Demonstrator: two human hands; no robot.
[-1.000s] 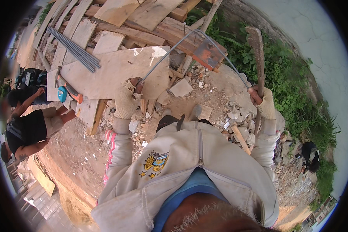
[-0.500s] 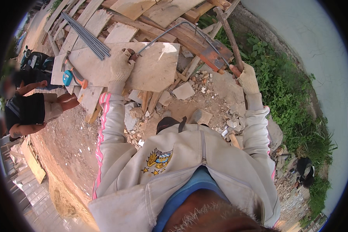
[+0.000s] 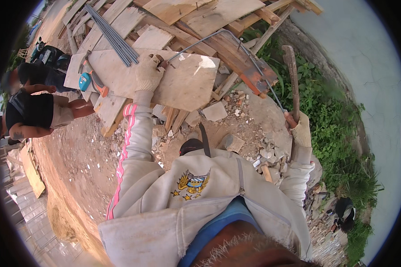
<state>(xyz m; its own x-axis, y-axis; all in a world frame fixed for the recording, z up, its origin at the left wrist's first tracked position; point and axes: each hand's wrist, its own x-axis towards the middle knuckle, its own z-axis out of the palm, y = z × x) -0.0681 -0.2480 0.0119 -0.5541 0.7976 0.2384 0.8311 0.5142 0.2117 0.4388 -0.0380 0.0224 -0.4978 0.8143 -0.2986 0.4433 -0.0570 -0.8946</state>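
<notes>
**Reviewer:** State the workpiece and its location.

**Inspector:** One grey steel rod (image 3: 272, 90), bent, spans both hands. It crosses above the plywood surface (image 3: 189, 84), turns its corner over the timber beam (image 3: 209, 44) and passes over the rust-red plate (image 3: 263, 76). An upright pin (image 3: 240, 43) stands inside the corner. Contact between rod and pin cannot be confirmed.

**Reviewer:** What would good practice be for this bend?

**Inspector:** In my judgement: seat the corner firmly at the pin, hold the rod level, and pull with steady force rather than a jerk. Both legs should lie in one plane; a twist at either end would spoil the shape. The rod will probably spring back a little, so slack should be let off gradually.

**Reviewer:** Hands?

**Inspector:** Left hand (image 3: 148, 76): gloved, arm extended forward over the plywood, fingers clamped on the rod's left end. Right hand (image 3: 300, 129): gloved, further out to the side and nearer the body, elbow bent; its fingers are closed at the rod's other end. A brown bar (image 3: 292, 73) rises from that same grip, its top curved. How far the right fingers wrap the bar is not visible.
</notes>
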